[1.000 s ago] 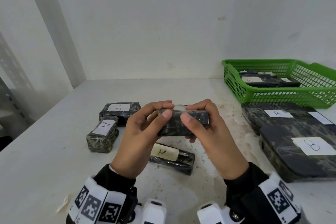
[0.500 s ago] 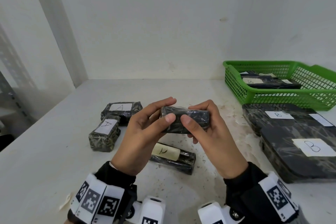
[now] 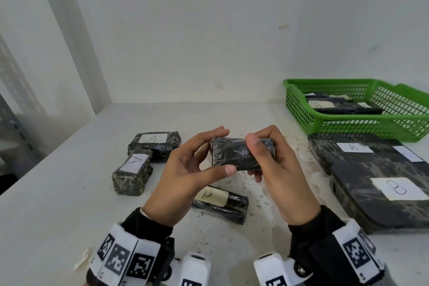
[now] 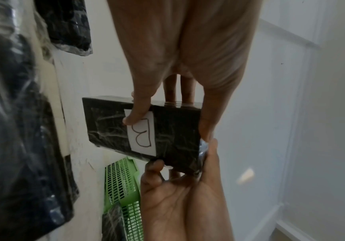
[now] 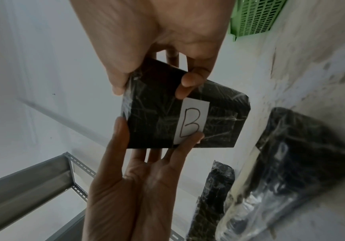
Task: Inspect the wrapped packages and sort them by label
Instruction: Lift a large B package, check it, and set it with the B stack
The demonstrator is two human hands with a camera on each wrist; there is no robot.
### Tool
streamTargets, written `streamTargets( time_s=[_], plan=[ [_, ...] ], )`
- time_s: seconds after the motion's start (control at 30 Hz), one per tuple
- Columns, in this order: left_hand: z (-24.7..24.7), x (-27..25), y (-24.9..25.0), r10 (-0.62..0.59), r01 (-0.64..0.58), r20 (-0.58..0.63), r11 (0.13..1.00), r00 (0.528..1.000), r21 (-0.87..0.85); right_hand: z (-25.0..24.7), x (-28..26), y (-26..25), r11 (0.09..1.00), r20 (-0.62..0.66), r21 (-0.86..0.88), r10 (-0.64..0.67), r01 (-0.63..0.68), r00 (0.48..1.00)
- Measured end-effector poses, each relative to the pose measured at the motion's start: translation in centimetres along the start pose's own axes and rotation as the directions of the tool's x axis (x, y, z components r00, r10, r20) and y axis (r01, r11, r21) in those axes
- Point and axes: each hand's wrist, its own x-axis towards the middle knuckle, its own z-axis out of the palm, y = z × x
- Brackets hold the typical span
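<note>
Package (image 3: 242,155) labelled B sits above the table, pinched between left hand (image 3: 185,174) and right hand (image 3: 278,176).

Both hands hold one wrapped package above the desk (image 3: 69,193).
Left hand (image 3: 185,176) and right hand (image 3: 278,174) pinch the black package (image 3: 241,155); green basket (image 3: 362,127) beyond-right of it.

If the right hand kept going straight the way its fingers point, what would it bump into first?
Probably the left hand: the right hand points left across the small black plastic-wrapped package that both grip. Depth is hard to judge.
</note>
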Motion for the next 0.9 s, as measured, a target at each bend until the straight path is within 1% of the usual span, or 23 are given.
streamTargets(
  time_s=[0.13, 0.2, 0.3, 0.43, 0.53, 0.6, 0.67, 0.7, 0.77, 0.83, 0.9],
  plan=[
    [0.0, 0.1, -0.1, 0.011, -0.010, -0.068, 1.000, 0.998, 0.016, -0.2, 0.0, -0.3, 0.999, 0.047, 0.004, 0.039, -0.039, 0.998],
    [0.1, 0.2, 0.3, 0.002, -0.004, -0.136, 1.000, 0.991, -0.017, -0.4, 0.0, -0.4, 0.996, 0.051, 0.015, 0.086, -0.087, 0.995],
    [-0.3, 0.4, 1.0, -0.017, 0.002, -0.254, 0.998, 0.967, -0.057, -1.2, 0.4, 0.2, 0.986, 0.012, -0.021, 0.167, -0.167, 0.986],
    [-0.7, 0.5, 1.8, -0.082, 0.063, -0.347, 0.996, 0.934, -0.066, -2.3, 1.1, 1.6, 0.971, -0.057, -0.127, 0.196, -0.202, 0.979],
    [-0.9, 0.6, 2.0, -0.114, 0.094, -0.377, 0.993, 0.919, -0.070, -2.7, 1.3, 1.4, 0.958, -0.081, -0.112, 0.258, -0.266, 0.963],
    [-0.8, 0.8, 2.2, -0.142, 0.120, -0.386, 0.989, 0.911, -0.081, -2.9, 1.5, 1.0, 0.951, -0.036, -0.058, 0.300, -0.302, 0.953],
    [-0.6, 0.9, 2.5, -0.180, 0.151, -0.387, 0.983, 0.904, -0.104, -3.0, 1.6, 0.5, 0.945, 0.030, 0.031, 0.323, -0.324, 0.946],
    [-0.4, 1.0, 2.6, -0.195, 0.163, -0.388, 0.980, 0.901, -0.114, -3.0, 1.7, 0.2, 0.944, 0.052, 0.076, 0.318, -0.322, 0.947],
    [0.1, 1.2, 2.8, -0.222, 0.188, -0.382, 0.974, 0.897, -0.124, -3.4, 1.5, -0.2, 0.942, 0.054, 0.133, 0.304, -0.308, 0.951],
    [0.9, 1.7, 3.2, -0.252, 0.220, -0.368, 0.967, 0.895, -0.128, -4.2, 1.2, -0.8, 0.954, 0.027, 0.112, 0.277, -0.278, 0.961],
    [2.1, 2.3, 3.4, -0.279, 0.249, -0.360, 0.960, 0.890, -0.129, -5.4, 0.8, -1.7, 0.966, -0.005, 0.042, 0.254, -0.253, 0.967]
  ],
)
